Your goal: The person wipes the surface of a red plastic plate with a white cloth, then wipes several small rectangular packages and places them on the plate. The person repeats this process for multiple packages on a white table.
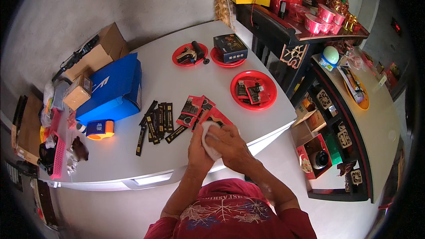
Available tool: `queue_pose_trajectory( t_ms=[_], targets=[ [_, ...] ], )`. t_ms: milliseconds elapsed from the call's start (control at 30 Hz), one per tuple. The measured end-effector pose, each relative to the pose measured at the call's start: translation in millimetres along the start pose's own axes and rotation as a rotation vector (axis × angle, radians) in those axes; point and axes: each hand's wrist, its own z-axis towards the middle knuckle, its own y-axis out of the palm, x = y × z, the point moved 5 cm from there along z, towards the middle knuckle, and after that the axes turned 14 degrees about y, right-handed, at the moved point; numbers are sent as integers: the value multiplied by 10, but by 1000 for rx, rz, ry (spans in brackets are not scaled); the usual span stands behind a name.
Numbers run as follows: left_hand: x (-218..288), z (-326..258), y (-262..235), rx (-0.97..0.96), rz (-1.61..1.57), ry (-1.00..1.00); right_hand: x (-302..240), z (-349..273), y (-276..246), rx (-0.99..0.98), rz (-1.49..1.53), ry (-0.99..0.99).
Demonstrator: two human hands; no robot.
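Close to the table's front edge, my left hand (199,154) and my right hand (233,148) come together, both closed around a wadded white cloth or tissue (210,148). The fingers of my right hand press into its middle. Just beyond my hands, partly covered by them, lie several red and black packets (191,109); whether the nearest one is touched, I cannot tell. To their left several slim black stick sachets (164,117) lie in a loose pile. A red plate (273,89) farther right carries more red and black packets.
At the back, one red plate (176,61) holds a dark roller-shaped thing; another sits under a black box (230,48). A blue box (113,89), a tape dispenser (100,130) and a pink basket (59,159) stand left. A shelf unit (364,150) is at right.
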Motion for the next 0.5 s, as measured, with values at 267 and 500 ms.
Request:
queue_pose_trajectory(
  t_ms=[267, 500],
  targets=[
    [83, 86, 37, -10, -110, 113, 112, -86, -301, 106, 97, 102],
    [-51, 114, -132, -48, 3, 125, 41, -249, 18, 11, -108, 141]
  ],
)
